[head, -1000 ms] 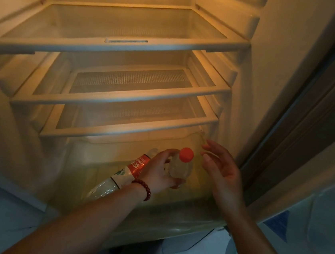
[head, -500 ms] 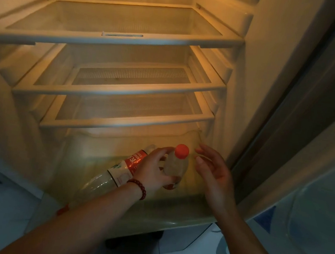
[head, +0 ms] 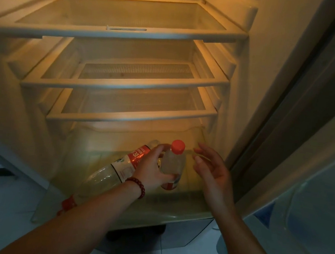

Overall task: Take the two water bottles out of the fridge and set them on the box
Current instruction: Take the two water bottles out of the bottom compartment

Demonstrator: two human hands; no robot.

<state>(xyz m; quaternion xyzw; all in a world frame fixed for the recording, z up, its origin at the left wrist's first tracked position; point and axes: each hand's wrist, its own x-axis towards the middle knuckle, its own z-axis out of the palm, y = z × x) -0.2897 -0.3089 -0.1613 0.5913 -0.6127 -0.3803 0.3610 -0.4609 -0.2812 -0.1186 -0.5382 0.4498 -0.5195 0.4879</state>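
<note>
1. The upright bottle stands with its long axis near vertical, leaning a little, its red cap pointing up toward the camera and its red-labelled lower end down in the bottom compartment of the fridge.
2. The lying bottle rests on its side in the same compartment, to the left of the upright one. Its long axis runs on a diagonal: base toward the back of the fridge, red cap at the lower left near the front edge (the neck end is partly hidden behind the left forearm).
3. Its red-and-white label wraps the middle of the body; the print is too small to read.
4. The left hand is closed around the upright bottle just below the shoulder, fingers curled over the left side and thumb across the front. A string of dark red beads circles that wrist.
5. The right hand is spread open just beside the upright bottle on its right, palm facing it, fingers loosely extended. It holds nothing and is not touching the bottle.
6. Three shelves above the compartment carry nothing.
</note>
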